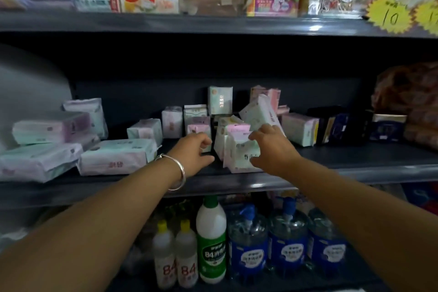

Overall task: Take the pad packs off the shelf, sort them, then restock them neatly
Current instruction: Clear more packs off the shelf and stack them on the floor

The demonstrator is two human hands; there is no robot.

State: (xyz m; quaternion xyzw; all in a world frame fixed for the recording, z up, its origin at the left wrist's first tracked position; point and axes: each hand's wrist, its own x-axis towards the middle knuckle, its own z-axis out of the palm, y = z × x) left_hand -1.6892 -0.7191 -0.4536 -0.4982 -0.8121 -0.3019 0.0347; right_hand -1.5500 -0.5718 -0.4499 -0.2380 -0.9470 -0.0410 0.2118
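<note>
Grey metal forms the middle shelf [331, 168], which crosses the centre of the frame and carries the pad packs. Both arms reach in from the bottom corners toward its centre.

Right hand [272, 149]: placed against the front pad pack [239, 154], a white and pink pack standing at the shelf's front edge, centre of frame. The fingers are curved over the pack's upper right corner and the thumb lies across its lower right face, so the hand holds the pack.

Left hand [193, 149]: just left of that pack, above the shelf surface. Its fingers are loosely curled and its thumb points toward the pack; they grip nothing visible. A silver bangle [176, 173] circles this wrist.

Pad pack positions on the middle shelf:
- Centre, behind the hands: a loose cluster of small packs [196, 118], some upright, some tilted, including a tall pack [220, 99] at the back.
- Left of frame: larger flat packs [116, 156] lying on their sides, partly stacked.
- Right of centre: a pale pack [299, 128] beside dark boxes [336, 125].

Upper shelf [213, 25], top of frame: assorted packaged goods and a yellow price tag [390, 15] at upper right.

Lower shelf, bottom centre: white bottles [175, 256], a green-labelled bottle [211, 239], and blue-labelled jugs [288, 239].
</note>
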